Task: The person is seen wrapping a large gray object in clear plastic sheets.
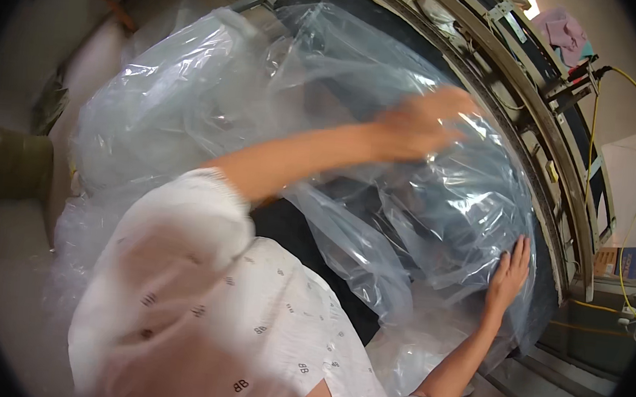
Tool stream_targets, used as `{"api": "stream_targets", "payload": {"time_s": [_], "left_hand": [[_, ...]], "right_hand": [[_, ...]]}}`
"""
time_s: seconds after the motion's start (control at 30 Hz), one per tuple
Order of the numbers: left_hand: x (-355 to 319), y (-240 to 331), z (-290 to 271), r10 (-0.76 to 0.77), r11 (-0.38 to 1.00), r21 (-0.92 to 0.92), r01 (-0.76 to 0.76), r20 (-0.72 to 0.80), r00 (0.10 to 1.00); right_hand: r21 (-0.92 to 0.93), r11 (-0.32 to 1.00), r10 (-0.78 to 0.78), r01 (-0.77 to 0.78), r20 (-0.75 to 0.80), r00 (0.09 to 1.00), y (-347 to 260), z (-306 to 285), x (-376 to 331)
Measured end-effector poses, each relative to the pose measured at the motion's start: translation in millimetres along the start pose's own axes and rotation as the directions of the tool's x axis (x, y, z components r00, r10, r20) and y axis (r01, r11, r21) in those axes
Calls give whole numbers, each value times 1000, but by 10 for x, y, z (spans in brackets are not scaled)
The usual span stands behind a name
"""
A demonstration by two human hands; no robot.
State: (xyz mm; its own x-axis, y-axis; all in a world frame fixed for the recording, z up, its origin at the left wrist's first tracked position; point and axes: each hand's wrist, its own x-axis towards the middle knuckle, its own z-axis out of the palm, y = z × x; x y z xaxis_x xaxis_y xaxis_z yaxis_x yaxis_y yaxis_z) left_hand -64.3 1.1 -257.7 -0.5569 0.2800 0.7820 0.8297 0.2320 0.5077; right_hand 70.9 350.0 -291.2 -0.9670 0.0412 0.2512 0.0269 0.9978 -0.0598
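Note:
A wide sheet of clear plastic film (185,73) lies crumpled over a dark work surface (296,231) and drapes off to the left. My left hand (426,125) is stretched far across, over the film near the surface's far edge. Motion smears its fingers, so I cannot make out whether they hold any of the plastic. On the right, my right hand (509,276) rests on the film with its fingers stretched out flat, close to the surface's right edge.
Metal rails (528,88) curve along the far and right side of the surface. Yellow cables (594,139) hang beyond them, near a pink cloth (563,35). A drab green drum-shaped object (13,176) stands at the left. A blue box (634,262) sits at the far right.

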Motion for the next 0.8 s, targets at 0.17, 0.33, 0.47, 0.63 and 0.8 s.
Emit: {"api": "stream_targets", "payload": {"time_s": [0.17, 0.33, 0.47, 0.63, 0.8], "left_hand": [[-1177, -854, -2309, -330, 621, 582, 525, -413, 849], [-2874, -2181, -3768, -517, 247, 853, 460, -286, 807], [-2589, -1782, -3350, -973, 81, 326, 942, -180, 146], [-2714, -1483, -3566, -832, 493, 207, 845, -171, 528], [-1636, -79, -3574, -907, 416, -48, 908, 53, 418]], "right_hand": [[26, 999, 33, -33, 0, 999, 82, 63, 208], [-6, 996, -93, 93, -177, 980, -102, 71, 778], [373, 889, -176, 266, -259, 950, -1724, -319, 796], [679, 624, -645, 386, 169, 745, -3028, -157, 159], [683, 721, -605, 113, 542, 583, -2842, -170, 343]]}}
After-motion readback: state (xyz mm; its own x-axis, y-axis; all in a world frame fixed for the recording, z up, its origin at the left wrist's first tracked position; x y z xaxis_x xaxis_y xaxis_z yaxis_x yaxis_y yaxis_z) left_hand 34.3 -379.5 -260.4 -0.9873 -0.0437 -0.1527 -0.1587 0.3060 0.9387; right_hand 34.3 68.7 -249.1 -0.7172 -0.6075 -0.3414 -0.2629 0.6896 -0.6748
